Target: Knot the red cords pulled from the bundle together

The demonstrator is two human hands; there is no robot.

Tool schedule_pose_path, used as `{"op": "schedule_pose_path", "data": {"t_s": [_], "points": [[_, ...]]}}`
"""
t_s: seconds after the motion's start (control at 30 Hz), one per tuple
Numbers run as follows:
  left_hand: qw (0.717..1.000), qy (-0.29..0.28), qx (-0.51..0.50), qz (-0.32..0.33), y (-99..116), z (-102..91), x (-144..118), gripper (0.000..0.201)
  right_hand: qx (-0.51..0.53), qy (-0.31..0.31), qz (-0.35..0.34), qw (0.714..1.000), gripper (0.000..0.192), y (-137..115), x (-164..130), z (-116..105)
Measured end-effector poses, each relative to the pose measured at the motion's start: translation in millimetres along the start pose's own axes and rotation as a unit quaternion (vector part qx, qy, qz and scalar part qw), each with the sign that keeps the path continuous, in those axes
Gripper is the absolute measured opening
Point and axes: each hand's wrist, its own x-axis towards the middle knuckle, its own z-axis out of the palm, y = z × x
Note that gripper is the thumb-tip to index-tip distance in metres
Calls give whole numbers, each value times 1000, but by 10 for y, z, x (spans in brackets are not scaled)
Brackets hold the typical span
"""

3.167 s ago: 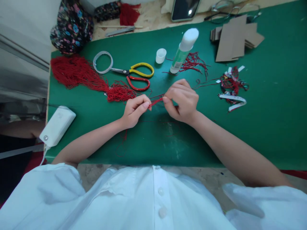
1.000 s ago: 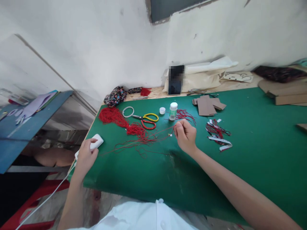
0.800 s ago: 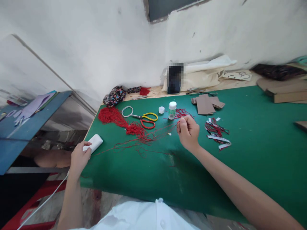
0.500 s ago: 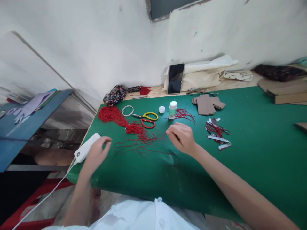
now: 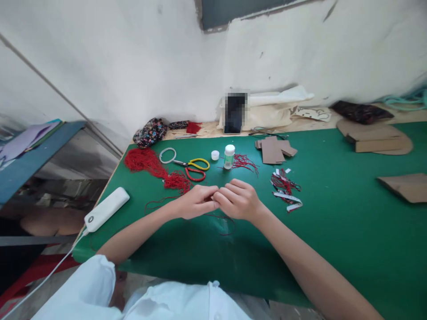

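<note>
Just ahead of you on the green felt tabletop (image 5: 333, 231), your left hand (image 5: 195, 202) and right hand (image 5: 238, 201) meet fingertip to fingertip, pinching thin red cord (image 5: 227, 222) that trails toward you beneath the right hand, nearer that one.

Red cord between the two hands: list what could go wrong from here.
1. Loose red cord trails under the left hand and right hand, whose fingertips meet; it could snag or tangle.
2. The open scissors lie just behind the hands, beside the red cord bundle; a reach might catch the blades.
3. The uncapped glue bottle stands upright nearby and might get tipped over.
</note>
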Motion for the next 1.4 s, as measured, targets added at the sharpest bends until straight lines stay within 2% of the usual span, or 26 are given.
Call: {"op": "schedule_pose_path", "data": {"t_s": [0.1, 0.23, 0.37, 0.57, 0.67, 0.77, 0.87, 1.2, 1.3, 1.4], "points": [[1000, 18, -11, -18, -47, 20, -59, 35, -1, -1, 1, 1000, 34, 30, -9, 14], [995, 46, -83, -42, -157, 47, -161, 38, 37, 0, 2, 999, 32, -14, -48, 91], [987, 22, -144, -63, -284, 107, -228, 38, 88, -8, 25, 996, 31, -87, -117, 203], [948, 57, -281, -137, -485, 370, -253, 44, 163, -74, 66, 982, 30, -125, -257, 334], [934, 48, -319, -152, -563, 452, -251, 44, 198, -117, 96, 969, 31, -144, -326, 356], [929, 25, -333, -159, -584, 450, -266, 43, 229, -140, 115, 957, 30, -175, -361, 347], [938, 9, -313, -149, -565, 403, -278, 42, 271, -143, 133, 943, 28, -188, -362, 337], [946, 21, -293, -137, -515, 324, -226, 36, 340, -151, 181, 911, 27, -155, -330, 360], [953, 20, -273, -133, -510, 312, -212, 34, 373, -164, 222, 886, 26, -150, -331, 344], [944, 1, -297, -142, -484, 342, -240, 34, 392, -189, 316, 843, 29, -118, -343, 352]]}}
